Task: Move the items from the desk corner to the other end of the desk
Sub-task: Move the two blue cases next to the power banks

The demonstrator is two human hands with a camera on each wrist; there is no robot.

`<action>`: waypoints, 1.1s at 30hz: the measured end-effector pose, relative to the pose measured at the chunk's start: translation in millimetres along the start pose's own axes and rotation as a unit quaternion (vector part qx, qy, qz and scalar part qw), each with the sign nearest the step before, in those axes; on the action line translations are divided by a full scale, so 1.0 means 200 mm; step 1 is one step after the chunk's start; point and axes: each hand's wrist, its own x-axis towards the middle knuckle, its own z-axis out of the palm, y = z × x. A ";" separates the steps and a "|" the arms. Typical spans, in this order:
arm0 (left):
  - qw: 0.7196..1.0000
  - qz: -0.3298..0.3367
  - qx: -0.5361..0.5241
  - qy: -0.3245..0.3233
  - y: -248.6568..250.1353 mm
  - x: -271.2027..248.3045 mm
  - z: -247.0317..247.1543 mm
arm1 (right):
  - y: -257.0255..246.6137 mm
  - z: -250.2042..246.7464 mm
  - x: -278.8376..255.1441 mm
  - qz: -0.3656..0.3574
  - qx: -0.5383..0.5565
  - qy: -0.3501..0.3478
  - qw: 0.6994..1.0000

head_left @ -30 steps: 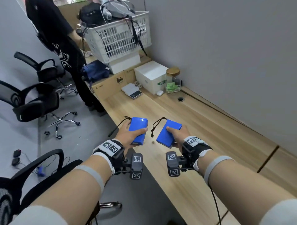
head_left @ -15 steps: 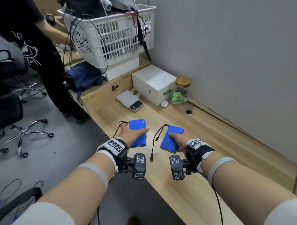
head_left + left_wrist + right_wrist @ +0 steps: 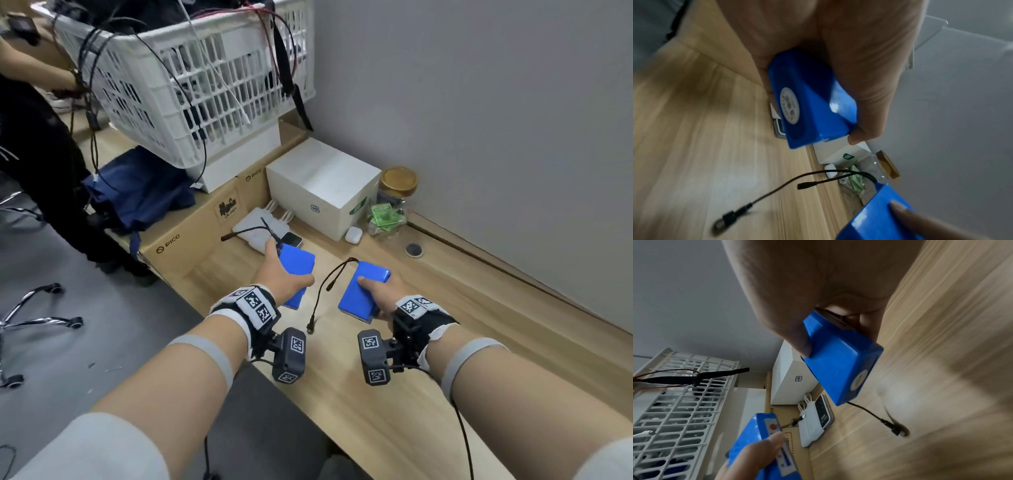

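You grip two blue rectangular plastic battery packs, one in your left hand [image 3: 281, 277] and one in your right hand [image 3: 383, 294], at frame centre, now nearer the white cardboard box [image 3: 322, 185].

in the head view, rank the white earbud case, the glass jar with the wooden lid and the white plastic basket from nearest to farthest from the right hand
1. The small white earbud case, on the desk ahead of the right hand, at the foot of the white box.
2. The glass jar with the wooden lid, just behind the case, by the wall.
3. The white plastic basket, farthest, up and to the left on the stacked boxes.
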 end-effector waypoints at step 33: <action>0.962 0.048 0.196 -0.185 -0.22 1.28 0.25 | 0.15 0.51 1.15 0.061 -0.074 0.064 0.993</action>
